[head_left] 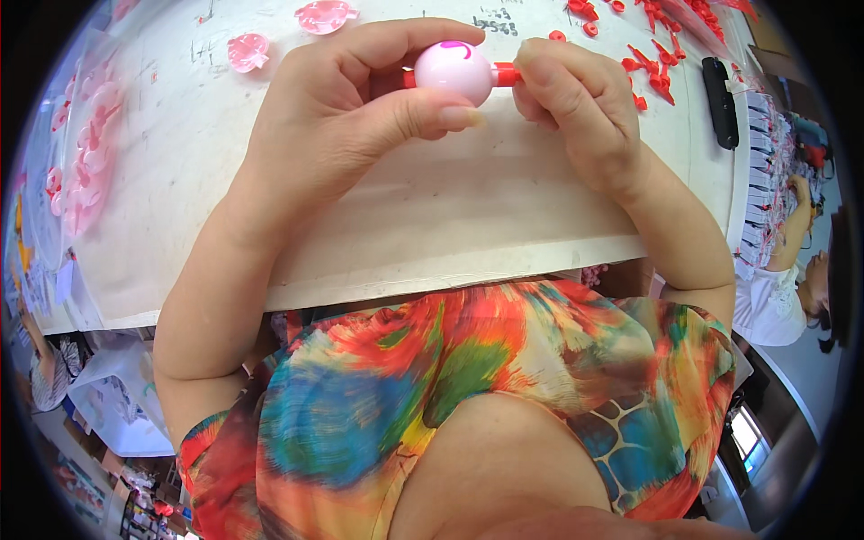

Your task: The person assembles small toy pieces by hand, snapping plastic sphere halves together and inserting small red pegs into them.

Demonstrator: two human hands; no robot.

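Over the far part of the white table, my left hand (pixel 360 99) holds a glossy pale pink ball (pixel 453 74) between thumb and fingers. A darker pink curved mark shows on top of the ball. Red parts stick out from both its sides. My right hand (pixel 576 99) pinches the end of the short red piece (pixel 507 74) on the ball's right side; its fingertips hide that end. Two pink shell-shaped plastic pieces (pixel 248 53) lie on the table beyond my left hand.
Several small red plastic parts (pixel 657 72) lie scattered at the far right, near a black bar-shaped object (pixel 720 103). A clear bag of pink pieces (pixel 90 153) is at the left edge. Another person (pixel 778 279) sits at the right, beside rows of small parts.
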